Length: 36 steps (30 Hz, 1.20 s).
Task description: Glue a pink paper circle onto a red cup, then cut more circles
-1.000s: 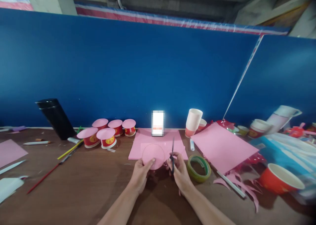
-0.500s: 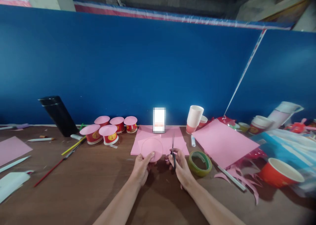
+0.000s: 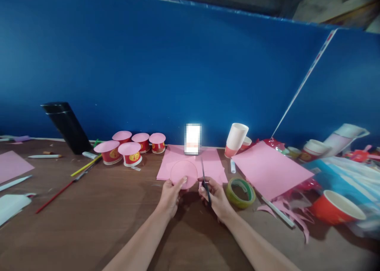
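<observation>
My left hand (image 3: 170,197) pinches a round pink paper disc (image 3: 184,172) at its lower edge, thumb on top. A thin line runs round near the disc's rim. My right hand (image 3: 216,195) is closed round dark-handled scissors (image 3: 206,186), their narrow blades pointing up and away from me, just right of the disc. Whether the blades are parted is hard to see. Behind the disc lies a stack of pink paper sheets (image 3: 212,160).
Several red paper cups with pink disc tops (image 3: 130,149) stand left, beside a black flask (image 3: 65,126). To the right are a tape roll (image 3: 241,203), a large pink sheet (image 3: 267,170), white cups (image 3: 237,135), paper scraps (image 3: 298,219) and an orange-red cup (image 3: 329,213).
The scissors have tilted left, bringing the blades closer to the disc. The disc remains in my left hand. The view has shifted slightly, so the table items sit a little higher.
</observation>
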Motion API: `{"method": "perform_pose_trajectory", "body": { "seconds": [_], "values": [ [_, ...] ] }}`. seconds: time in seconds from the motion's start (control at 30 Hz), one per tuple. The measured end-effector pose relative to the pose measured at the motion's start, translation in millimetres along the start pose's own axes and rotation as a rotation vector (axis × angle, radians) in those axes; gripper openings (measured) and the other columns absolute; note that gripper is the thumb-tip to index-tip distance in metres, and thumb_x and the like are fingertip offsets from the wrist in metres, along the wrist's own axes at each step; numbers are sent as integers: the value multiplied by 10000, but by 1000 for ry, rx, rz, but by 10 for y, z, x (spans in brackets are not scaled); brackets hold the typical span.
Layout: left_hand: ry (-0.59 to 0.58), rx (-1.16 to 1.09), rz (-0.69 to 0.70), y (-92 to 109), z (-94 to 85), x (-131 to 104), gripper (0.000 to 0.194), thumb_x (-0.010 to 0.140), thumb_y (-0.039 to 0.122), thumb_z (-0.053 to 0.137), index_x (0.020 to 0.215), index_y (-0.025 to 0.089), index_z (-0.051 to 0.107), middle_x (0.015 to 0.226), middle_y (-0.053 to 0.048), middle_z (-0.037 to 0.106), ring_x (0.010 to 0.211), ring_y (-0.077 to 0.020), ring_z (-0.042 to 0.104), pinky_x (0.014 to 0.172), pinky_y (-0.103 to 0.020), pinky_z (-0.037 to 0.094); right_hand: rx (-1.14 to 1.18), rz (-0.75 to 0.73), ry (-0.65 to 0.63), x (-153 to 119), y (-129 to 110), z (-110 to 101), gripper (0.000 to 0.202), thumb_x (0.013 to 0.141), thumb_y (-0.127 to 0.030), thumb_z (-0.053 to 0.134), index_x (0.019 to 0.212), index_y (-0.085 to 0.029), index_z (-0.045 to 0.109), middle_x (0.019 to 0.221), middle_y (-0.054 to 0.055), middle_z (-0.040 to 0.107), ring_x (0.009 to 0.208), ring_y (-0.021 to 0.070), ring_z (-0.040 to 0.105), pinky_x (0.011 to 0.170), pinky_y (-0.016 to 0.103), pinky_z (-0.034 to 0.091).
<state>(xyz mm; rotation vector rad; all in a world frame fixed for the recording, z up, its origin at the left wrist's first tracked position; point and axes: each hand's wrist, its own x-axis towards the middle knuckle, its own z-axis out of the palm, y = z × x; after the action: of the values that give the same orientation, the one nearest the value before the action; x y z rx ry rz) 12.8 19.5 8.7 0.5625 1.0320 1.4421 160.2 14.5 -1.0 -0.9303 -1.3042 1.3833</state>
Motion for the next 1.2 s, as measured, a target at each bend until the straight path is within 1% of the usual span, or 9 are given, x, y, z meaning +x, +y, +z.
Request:
{"method": "perform_pose_trajectory", "body": {
  "seconds": [0.1, 0.2, 0.3, 0.43, 0.6, 0.7, 0.83, 1.0, 1.2],
  "values": [
    [-6, -6, -3, 12, 6, -14, 369, 508, 312, 775, 745, 89, 600, 572, -6, 613, 432, -78, 523, 434, -184, 428, -10, 3, 18, 15, -3, -11, 393, 655, -396, 692, 954, -181, 555, 591, -47, 476, 464, 64, 428, 386, 166, 310],
    [-7, -3, 10, 16, 14, -25, 367, 519, 316, 769, 752, 85, 606, 584, -14, 616, 447, -80, 525, 445, -185, 430, -53, 9, -6, 6, 11, -7, 400, 658, -393, 692, 970, -176, 566, 599, -37, 484, 488, 74, 440, 404, 173, 328],
    [-23, 5, -8, 8, 9, -17, 356, 527, 323, 764, 742, 89, 605, 571, -13, 612, 446, -83, 522, 451, -194, 429, -85, -7, -21, -8, 29, 2, 395, 667, -377, 690, 984, -171, 574, 632, -24, 504, 520, 78, 449, 452, 189, 364],
    [-38, 7, -20, 2, 0, -8, 349, 514, 333, 767, 712, 94, 606, 545, -10, 607, 428, -89, 513, 444, -208, 422, -95, 2, -38, -18, 34, 5, 416, 666, -383, 688, 1006, -172, 574, 623, -25, 513, 499, 80, 437, 448, 200, 356],
    [-42, -11, -15, 30, 23, -52, 329, 526, 322, 760, 708, 94, 608, 554, -14, 612, 444, -92, 523, 455, -210, 429, -108, 19, -18, -15, 23, 4, 435, 630, -380, 716, 988, -171, 586, 594, -36, 507, 497, 83, 440, 464, 207, 360],
    [-32, -3, -35, 51, 41, -79, 315, 533, 316, 757, 695, 99, 598, 519, -3, 595, 429, -91, 516, 437, -205, 422, -114, 11, -23, -12, 37, 1, 426, 640, -365, 713, 997, -172, 584, 593, -37, 505, 491, 78, 431, 459, 202, 350],
    [-19, -4, -28, 68, 56, -93, 328, 515, 307, 765, 708, 95, 605, 539, -9, 608, 433, -90, 516, 435, -204, 423, -121, 0, -24, -11, 67, -11, 434, 647, -374, 705, 1012, -172, 585, 593, -32, 509, 491, 82, 436, 447, 201, 346],
    [-44, -19, -22, 57, 56, -82, 333, 513, 314, 764, 712, 97, 609, 535, -6, 604, 434, -92, 517, 443, -212, 428, -138, -17, -17, -12, 72, -18, 452, 630, -393, 711, 1006, -170, 595, 614, -20, 527, 505, 90, 454, 457, 207, 373],
    [-58, -10, -7, 42, 42, -71, 318, 530, 307, 757, 717, 94, 615, 545, -17, 618, 457, -108, 543, 466, -223, 447, -149, -28, -16, -13, 75, -16, 430, 656, -393, 690, 1009, -167, 595, 609, -22, 507, 503, 89, 440, 458, 208, 375]
  ]
}}
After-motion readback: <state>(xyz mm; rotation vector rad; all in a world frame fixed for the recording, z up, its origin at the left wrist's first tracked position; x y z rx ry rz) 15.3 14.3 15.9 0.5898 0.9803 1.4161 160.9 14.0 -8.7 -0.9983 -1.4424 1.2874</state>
